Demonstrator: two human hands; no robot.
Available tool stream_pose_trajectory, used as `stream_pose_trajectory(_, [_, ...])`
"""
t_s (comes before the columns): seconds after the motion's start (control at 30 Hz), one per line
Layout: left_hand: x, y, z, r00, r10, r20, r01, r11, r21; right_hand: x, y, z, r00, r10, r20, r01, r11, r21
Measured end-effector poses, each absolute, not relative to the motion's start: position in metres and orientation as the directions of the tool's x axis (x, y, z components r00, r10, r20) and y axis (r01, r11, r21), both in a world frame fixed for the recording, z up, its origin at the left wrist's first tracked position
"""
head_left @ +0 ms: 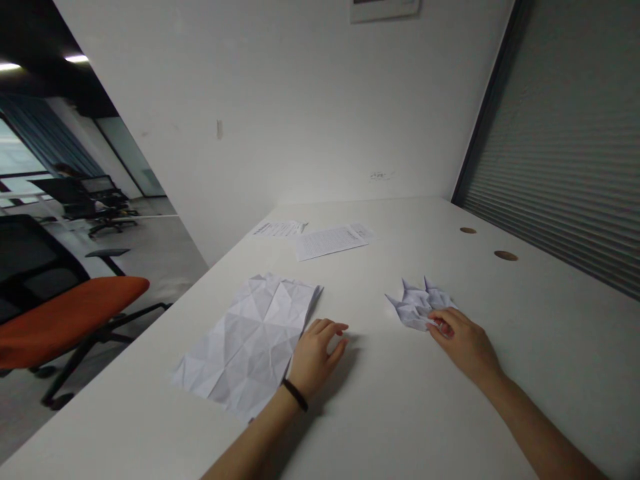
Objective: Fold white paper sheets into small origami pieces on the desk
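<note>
A folded paper piece (417, 307) with several pointed tips lies on the right half of the white table. My right hand (457, 337) pinches its near right edge between thumb and fingers. Left of it, a larger creased sheet of paper (255, 340) is spread on the table, marked with a grid of folds. My left hand (317, 353), with a dark band on its wrist, hovers at this sheet's right edge. Its thumb and fingers are apart, and nothing is between them.
Printed sheets (333, 241) and another printed paper (277, 229) lie toward the far side of the table (400, 413). Two round holes (506, 255) sit near its right edge, beside a blind-covered window (565, 140). An orange office chair (75, 313) stands to the left.
</note>
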State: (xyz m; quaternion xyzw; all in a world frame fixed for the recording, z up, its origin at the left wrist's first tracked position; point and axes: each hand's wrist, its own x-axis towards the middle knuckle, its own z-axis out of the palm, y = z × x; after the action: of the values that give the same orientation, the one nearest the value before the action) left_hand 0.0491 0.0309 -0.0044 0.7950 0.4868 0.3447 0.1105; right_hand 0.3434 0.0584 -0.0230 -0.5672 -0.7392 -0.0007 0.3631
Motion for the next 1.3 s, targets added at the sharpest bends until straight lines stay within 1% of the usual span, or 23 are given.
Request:
stream_pose_trajectory(0.33, [0.048, 0.031, -0.006, 0.306, 0.843, 0.442, 0.712, -0.511, 0.482, 0.349, 0.065, -0.031, -0.002, 0.821, 0.571, 0.822, 0.326, -0.466])
stream_pose_trajectory(0.4, [0.047, 0.030, -0.004, 0.319, 0.844, 0.431, 0.737, -0.507, 0.448, 0.350, 0.067, -0.035, 0.008, 0.823, 0.568, 0.811, 0.327, -0.486])
stream_pose_trajectory(0.5, [0.041, 0.030, 0.002, 0.326, 0.862, 0.388, 0.819, -0.463, 0.338, 0.349, 0.068, -0.037, 0.006, 0.828, 0.560, 0.795, 0.336, -0.506])
stream_pose_trajectory(0.57, [0.034, 0.030, 0.008, 0.294, 0.890, 0.348, 0.891, -0.387, 0.237, 0.347, 0.067, -0.037, -0.003, 0.833, 0.554, 0.788, 0.343, -0.511])
stream_pose_trajectory(0.63, [0.025, 0.028, 0.013, 0.212, 0.931, 0.298, 0.957, -0.259, 0.130, 0.346, 0.066, -0.035, -0.007, 0.830, 0.557, 0.790, 0.346, -0.506])
stream_pose_trajectory(0.73, [0.013, 0.026, 0.016, -0.013, 0.987, 0.162, 1.000, 0.012, 0.006, 0.346, 0.064, -0.031, 0.028, 0.810, 0.586, 0.804, 0.330, -0.494])
stream_pose_trajectory(0.8, [0.008, 0.026, 0.015, -0.144, 0.988, 0.050, 0.989, 0.146, -0.034, 0.347, 0.063, -0.028, 0.062, 0.789, 0.611, 0.811, 0.317, -0.492])
stream_pose_trajectory(0.83, [0.006, 0.026, 0.015, -0.178, 0.984, 0.004, 0.983, 0.178, -0.043, 0.348, 0.061, -0.026, 0.075, 0.776, 0.627, 0.814, 0.316, -0.488])
stream_pose_trajectory(0.93, [0.005, 0.028, 0.017, -0.197, 0.977, -0.080, 0.979, 0.192, -0.067, 0.345, 0.055, -0.018, 0.086, 0.713, 0.696, 0.818, 0.348, -0.458])
stream_pose_trajectory(1.03, [0.005, 0.029, 0.020, -0.203, 0.972, -0.119, 0.977, 0.192, -0.092, 0.333, 0.046, -0.011, 0.020, 0.673, 0.739, 0.782, 0.450, -0.432])
stream_pose_trajectory(1.1, [0.004, 0.029, 0.022, -0.202, 0.971, -0.126, 0.977, 0.191, -0.095, 0.320, 0.039, -0.010, -0.095, 0.718, 0.690, 0.721, 0.527, -0.450])
stream_pose_trajectory(1.17, [0.003, 0.029, 0.022, -0.196, 0.972, -0.129, 0.978, 0.185, -0.095, 0.308, 0.033, -0.012, -0.253, 0.778, 0.574, 0.647, 0.577, -0.497])
stream_pose_trajectory(1.23, [0.003, 0.029, 0.020, -0.194, 0.973, -0.122, 0.978, 0.182, -0.101, 0.298, 0.029, -0.016, -0.402, 0.805, 0.436, 0.600, 0.591, -0.540])
stream_pose_trajectory(1.3, [0.004, 0.029, 0.018, -0.203, 0.974, -0.101, 0.975, 0.191, -0.116, 0.293, 0.027, -0.021, -0.470, 0.817, 0.333, 0.600, 0.573, -0.559])
